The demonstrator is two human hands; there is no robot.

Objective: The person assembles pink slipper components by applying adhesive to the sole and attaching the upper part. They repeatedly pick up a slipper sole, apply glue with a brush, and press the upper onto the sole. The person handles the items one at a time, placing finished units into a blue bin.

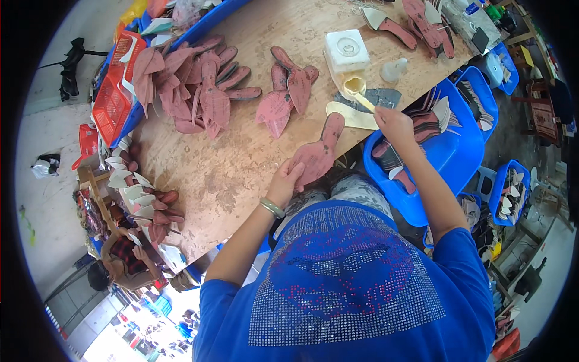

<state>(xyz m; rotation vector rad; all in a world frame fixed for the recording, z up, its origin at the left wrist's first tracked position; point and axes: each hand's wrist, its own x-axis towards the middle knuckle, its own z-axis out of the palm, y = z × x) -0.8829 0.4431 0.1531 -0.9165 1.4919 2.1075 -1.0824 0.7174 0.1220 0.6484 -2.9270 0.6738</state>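
Gripping a pink insole at the wooden table's near edge, the left hand is closing its fingers around it, while the right hand is pinching what seems a brush beside the glue pot.

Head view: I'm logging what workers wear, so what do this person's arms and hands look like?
Both forearms are bare, with no gloves on the left hand or right hand. A pale green bangle circles the left wrist. Short blue sleeves belong to a blue top studded with sparkly dots.
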